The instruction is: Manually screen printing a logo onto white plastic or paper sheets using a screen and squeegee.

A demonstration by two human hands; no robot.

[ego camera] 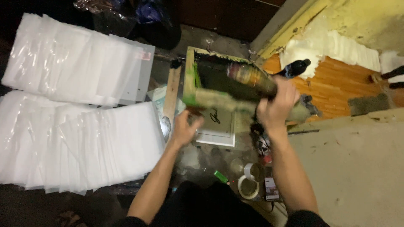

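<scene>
The right hand (275, 107) has its fingers wrapped around a dark glass bottle with a colourful label (256, 79), held tilted, its black cap pointing far right over the far edge of a wooden-framed printing screen stained green (190, 80). The screen's near edge is lifted and motion-blurred. The left hand (185, 128) sits just under that near edge, fingers curled at a white sheet with black script (219, 124) lying beneath the frame; whether they actually pinch it, I cannot tell. Left of the screen, stacks of clear plastic bags (80, 143) cover the bench. Near the person lie two rolls of tape (249, 180) and a small green lighter (220, 176)
</scene>
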